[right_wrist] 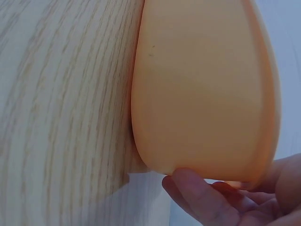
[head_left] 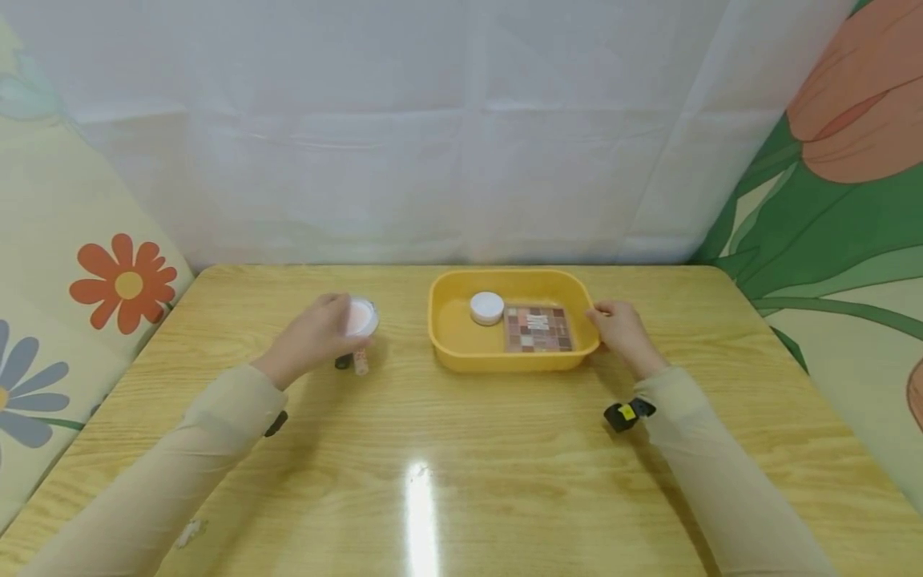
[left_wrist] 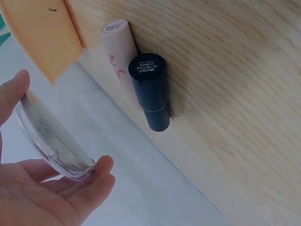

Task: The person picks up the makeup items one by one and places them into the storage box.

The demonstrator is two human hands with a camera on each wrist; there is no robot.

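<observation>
My left hand point(head_left: 312, 336) pinches a round, pale compact with a clear rim point(head_left: 362, 318) above the table, left of the yellow basin point(head_left: 461, 362). In the left wrist view, thumb and fingers hold the compact point(left_wrist: 54, 141) by opposite edges. Below it, a pink tube point(left_wrist: 121, 54) and a black tube point(left_wrist: 153, 89), like lipsticks, lie side by side on the wood. My right hand point(head_left: 622, 330) grips the basin's right end at the rim; its fingers point(right_wrist: 197, 190) show against the basin wall point(right_wrist: 202, 99). Inside the basin are a round white-lidded jar point(head_left: 487, 306) and a checkered palette point(head_left: 537, 330).
The wooden table point(head_left: 505, 465) ends at a white cloth point(head_left: 447, 160) behind the basin. Flower-patterned panels point(head_left: 851, 240) stand at both sides. A black wrist camera point(head_left: 627, 413) sits by the right sleeve.
</observation>
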